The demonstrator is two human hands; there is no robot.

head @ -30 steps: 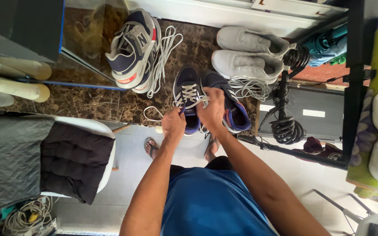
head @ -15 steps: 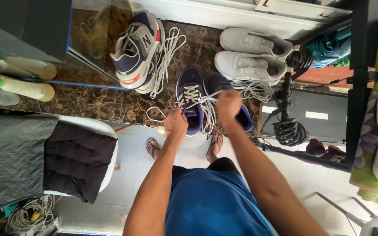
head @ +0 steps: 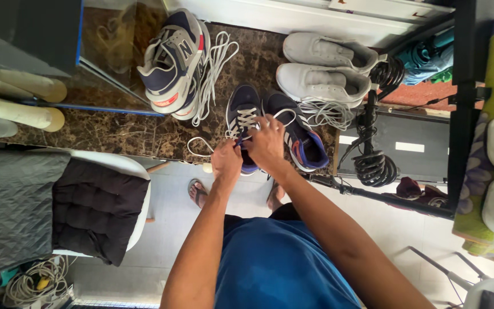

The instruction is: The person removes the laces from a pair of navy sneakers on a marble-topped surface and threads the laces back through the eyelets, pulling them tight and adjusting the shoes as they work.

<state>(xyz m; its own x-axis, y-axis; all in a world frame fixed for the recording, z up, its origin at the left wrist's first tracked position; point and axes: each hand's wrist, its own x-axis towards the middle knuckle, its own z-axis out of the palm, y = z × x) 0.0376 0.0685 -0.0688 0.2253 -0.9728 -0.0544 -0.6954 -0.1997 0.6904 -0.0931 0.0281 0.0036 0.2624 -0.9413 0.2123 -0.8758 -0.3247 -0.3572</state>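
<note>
Two hands meet over a dark blue shoe that stands close to the front edge of the brown marbled surface. The left hand has its fingers pinched shut on a white lace at the shoe's near end, and the right hand lies just beside it, fingers curled down on the same lace. A second dark blue shoe touches the first on its right and reaches almost to the surface's edge. Behind them to the left a grey and navy pair of sneakers stands with loose white laces spilling beside it, and a white pair of shoes sits at the back right. Bare surface lies open to the left of the hands; a black coiled cable crowds the right.
</note>
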